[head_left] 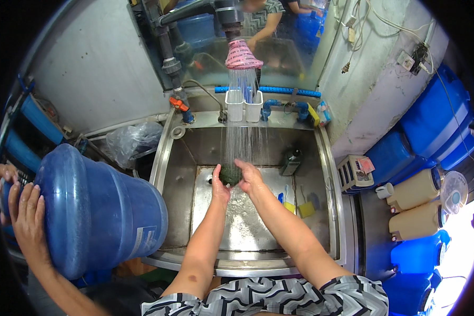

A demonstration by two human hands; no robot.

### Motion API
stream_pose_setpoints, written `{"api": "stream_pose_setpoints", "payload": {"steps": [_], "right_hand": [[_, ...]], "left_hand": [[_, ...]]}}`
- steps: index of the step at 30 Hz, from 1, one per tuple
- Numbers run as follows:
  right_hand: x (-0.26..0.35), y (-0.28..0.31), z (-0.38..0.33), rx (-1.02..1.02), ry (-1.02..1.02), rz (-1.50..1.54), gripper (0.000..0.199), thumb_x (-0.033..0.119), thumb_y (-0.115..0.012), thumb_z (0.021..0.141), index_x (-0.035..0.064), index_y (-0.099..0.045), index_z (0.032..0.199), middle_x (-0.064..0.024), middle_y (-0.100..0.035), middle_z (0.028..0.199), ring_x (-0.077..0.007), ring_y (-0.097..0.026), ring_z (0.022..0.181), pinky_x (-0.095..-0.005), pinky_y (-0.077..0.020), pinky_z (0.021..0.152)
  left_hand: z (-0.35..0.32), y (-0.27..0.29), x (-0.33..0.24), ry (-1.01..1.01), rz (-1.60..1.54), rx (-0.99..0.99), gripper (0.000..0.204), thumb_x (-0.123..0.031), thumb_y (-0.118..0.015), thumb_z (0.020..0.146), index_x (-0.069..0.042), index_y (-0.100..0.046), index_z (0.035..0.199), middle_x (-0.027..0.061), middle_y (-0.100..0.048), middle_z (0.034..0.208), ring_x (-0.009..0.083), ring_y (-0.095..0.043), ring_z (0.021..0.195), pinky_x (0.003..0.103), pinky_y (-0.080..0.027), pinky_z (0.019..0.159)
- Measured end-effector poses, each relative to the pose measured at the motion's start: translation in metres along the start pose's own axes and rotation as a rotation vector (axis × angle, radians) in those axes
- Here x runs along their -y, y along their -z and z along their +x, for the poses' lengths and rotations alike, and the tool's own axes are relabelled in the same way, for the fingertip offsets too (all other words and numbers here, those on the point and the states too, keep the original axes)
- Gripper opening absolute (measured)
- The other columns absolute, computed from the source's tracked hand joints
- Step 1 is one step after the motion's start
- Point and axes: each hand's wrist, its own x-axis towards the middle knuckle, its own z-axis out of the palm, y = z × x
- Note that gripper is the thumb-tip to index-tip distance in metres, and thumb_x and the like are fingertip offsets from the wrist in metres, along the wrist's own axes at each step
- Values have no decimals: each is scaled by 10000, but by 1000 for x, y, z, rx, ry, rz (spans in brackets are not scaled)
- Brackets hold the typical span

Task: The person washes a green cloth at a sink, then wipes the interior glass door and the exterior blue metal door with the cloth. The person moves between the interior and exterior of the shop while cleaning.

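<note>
Both hands cupped together on dark green scrub pad (229, 174) under shower stream, sink (321, 158) centre: left hand (220, 185) at 9 o'clock, right hand (250, 178) at 3; risk: wet pad slips into basin; splash reaches co-worker's blue water jug (97, 210) at 8 o'clock.

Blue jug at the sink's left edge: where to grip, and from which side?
Probably by both ends. The jug lies tilted on the sink rim, and its wet, round wall gives no purchase. Another person's hand already cups the base from the left; take the hidden other end too.
</note>
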Motion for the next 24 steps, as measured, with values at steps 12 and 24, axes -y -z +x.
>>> {"api": "stream_pose_setpoints", "payload": {"steps": [12,24], "right_hand": [[1,16,-32,49,-200,-140,507,420,-455,955,101,-400,1345,-152,-451,1337,-322,-524,1144,-537,-493,867],[22,-39,-20,62,514,-458,305,146,-768,656,-12,-609,862,-76,-613,762,-177,-562,697,-329,-444,608]], "left_hand": [[25,-54,-15,-321,375,159,209,-20,-677,744,-56,-599,935,82,-626,820,198,-614,748,331,-507,686],[-6,-18,4,-46,-203,66,143,-178,-610,874,-88,-600,984,60,-636,911,226,-630,884,366,-535,764]]}}
